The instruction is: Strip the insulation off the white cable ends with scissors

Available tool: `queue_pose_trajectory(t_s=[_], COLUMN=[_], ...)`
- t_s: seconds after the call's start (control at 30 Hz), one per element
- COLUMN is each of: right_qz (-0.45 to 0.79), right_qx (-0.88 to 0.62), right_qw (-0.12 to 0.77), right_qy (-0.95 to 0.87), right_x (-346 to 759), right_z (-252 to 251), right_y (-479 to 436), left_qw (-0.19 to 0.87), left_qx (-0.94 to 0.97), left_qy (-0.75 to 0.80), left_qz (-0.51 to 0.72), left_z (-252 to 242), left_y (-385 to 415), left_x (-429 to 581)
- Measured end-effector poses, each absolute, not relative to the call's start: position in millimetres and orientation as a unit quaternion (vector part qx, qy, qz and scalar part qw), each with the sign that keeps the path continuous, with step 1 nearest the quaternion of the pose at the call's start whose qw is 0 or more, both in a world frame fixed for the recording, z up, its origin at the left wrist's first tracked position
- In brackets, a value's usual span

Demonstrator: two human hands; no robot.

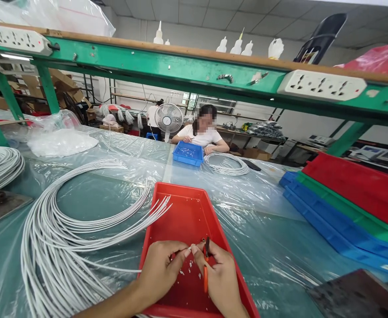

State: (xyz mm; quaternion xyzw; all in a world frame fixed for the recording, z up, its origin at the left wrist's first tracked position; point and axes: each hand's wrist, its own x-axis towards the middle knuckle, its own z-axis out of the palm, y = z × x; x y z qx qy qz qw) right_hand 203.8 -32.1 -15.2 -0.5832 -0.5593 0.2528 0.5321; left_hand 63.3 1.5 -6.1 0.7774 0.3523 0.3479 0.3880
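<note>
Over a red tray [184, 221], my left hand [161, 269] pinches a white cable [114, 268] close to its end. My right hand [223, 276] meets it there, thumb and forefinger closed at the cable's tip. Orange-handled pliers [205, 278] are tucked in that same hand; their dark jaws point up and their exact type is hard to make out. Small white scraps [181, 272] lie in the tray beneath my hands. To the left rests a big looped bundle of white cables [44, 229], some of its ends lying over the tray's left rim.
Stacked red, green and blue trays [346, 216] stand at the right. Across the table a person [197, 137] works at a blue tray [187, 154] beside a cable coil [226, 164]. A green shelf beam [167, 66] with power strips spans overhead. Metal plates [359, 293] lie near both sides.
</note>
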Motion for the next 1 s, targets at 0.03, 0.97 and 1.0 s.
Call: queue_pose_trajectory(t_s=[0.03, 0.97, 1.0], right_qz=[0.245, 0.598, 0.604], right_qx=[-0.582, -0.464, -0.459], right_qw=[0.533, 0.562, 0.566], right_qy=[-0.563, -0.332, -0.322], right_x=[203, 204, 205], right_z=[-15, -9, -10], right_y=[-32, -30, -30], left_qw=[0.403, 0.643, 0.645], left_qx=[0.771, 0.626, 0.618], left_qy=[0.349, 0.292, 0.299], left_qz=[0.347, 0.331, 0.335], left_z=[-5, 4, 3], left_y=[2, 0, 0], left_x=[64, 56, 56])
